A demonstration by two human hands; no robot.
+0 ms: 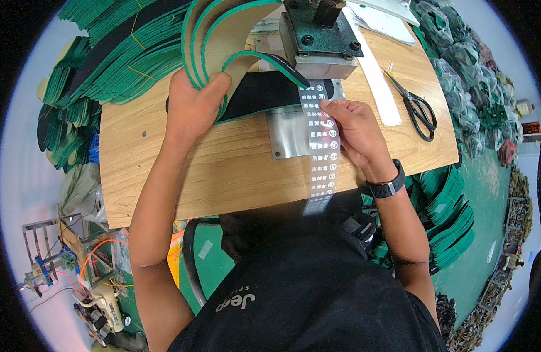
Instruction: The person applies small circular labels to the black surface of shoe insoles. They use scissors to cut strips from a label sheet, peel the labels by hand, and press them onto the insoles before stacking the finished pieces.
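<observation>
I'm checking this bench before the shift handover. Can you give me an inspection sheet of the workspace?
Surface: wooden table, metal plate fixed under a green press.
Job's things: bundle of green-edged insoles; one black insole lies under the press; transparent printed label strip runs over the plate.
Clutter: black scissors, white paper strip.
Grips: left hand holds the bundle; right hand pinches the strip.
Cables: orange and white wires at lower left.
Surroundings: insole stacks, bagged goods, green floor.
</observation>
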